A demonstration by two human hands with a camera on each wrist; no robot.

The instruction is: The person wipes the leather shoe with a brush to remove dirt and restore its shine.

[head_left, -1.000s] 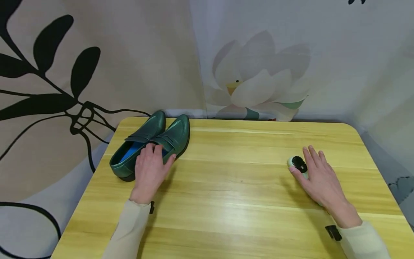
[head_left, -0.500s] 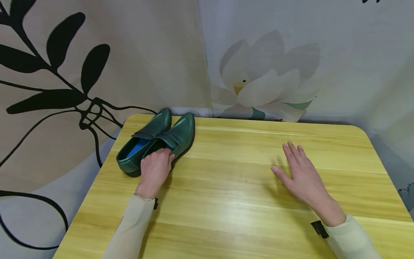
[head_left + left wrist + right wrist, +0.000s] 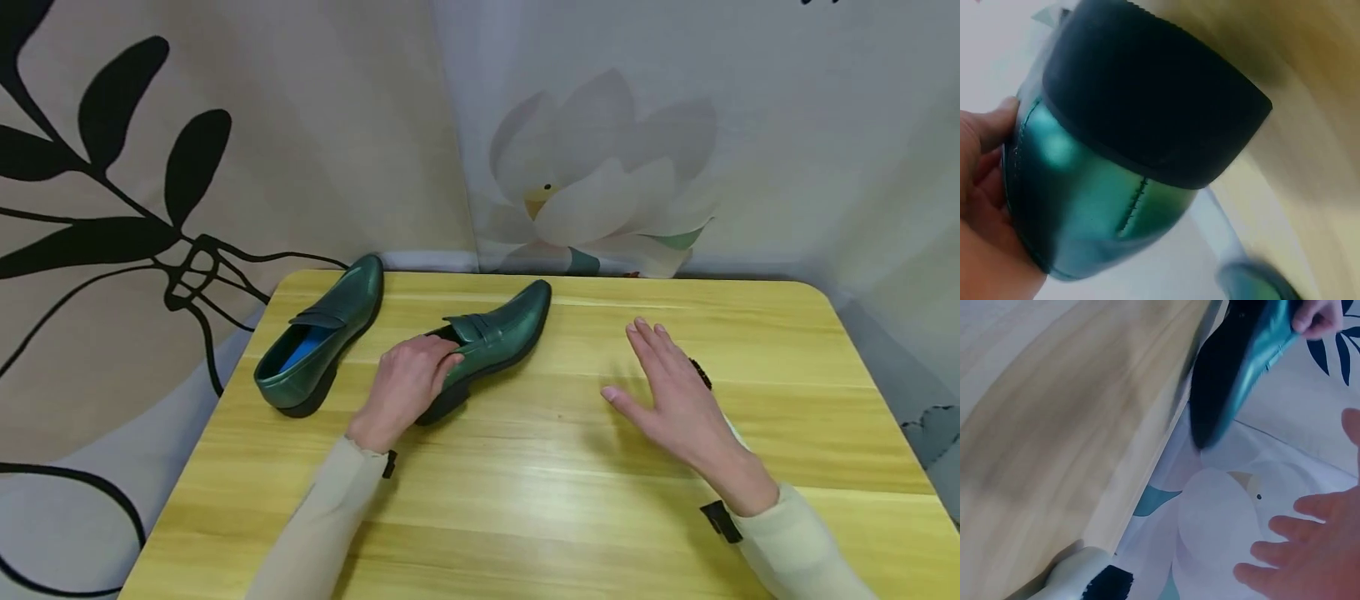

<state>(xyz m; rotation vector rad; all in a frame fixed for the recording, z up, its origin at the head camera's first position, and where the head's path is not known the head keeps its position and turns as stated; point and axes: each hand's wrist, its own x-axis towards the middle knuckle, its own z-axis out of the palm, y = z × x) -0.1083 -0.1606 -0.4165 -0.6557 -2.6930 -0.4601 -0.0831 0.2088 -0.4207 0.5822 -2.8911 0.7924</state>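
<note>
My left hand [image 3: 408, 379] grips a green loafer [image 3: 502, 329] at the side of its opening, thumb outside, other fingers partly hidden. The toe points to the far right. In the left wrist view the loafer's black heel [image 3: 1154, 94] and stitched back seam face the camera. A matching green loafer [image 3: 318, 342] with a blue insole sits at the table's left. My right hand [image 3: 678, 412] hovers with straight, spread fingers and holds nothing. Partly hidden behind it lies a white brush [image 3: 1075, 572] with black bristles [image 3: 701, 372].
The light wooden table [image 3: 570, 483] has rounded far corners. Behind its far edge hangs a pale backdrop [image 3: 360, 125] printed with a flower, a bird's head and dark leaves.
My left hand has taken one loafer from beside its mate and moved it right, turning its toe rightward. My right hand has moved left, away from the brush.
</note>
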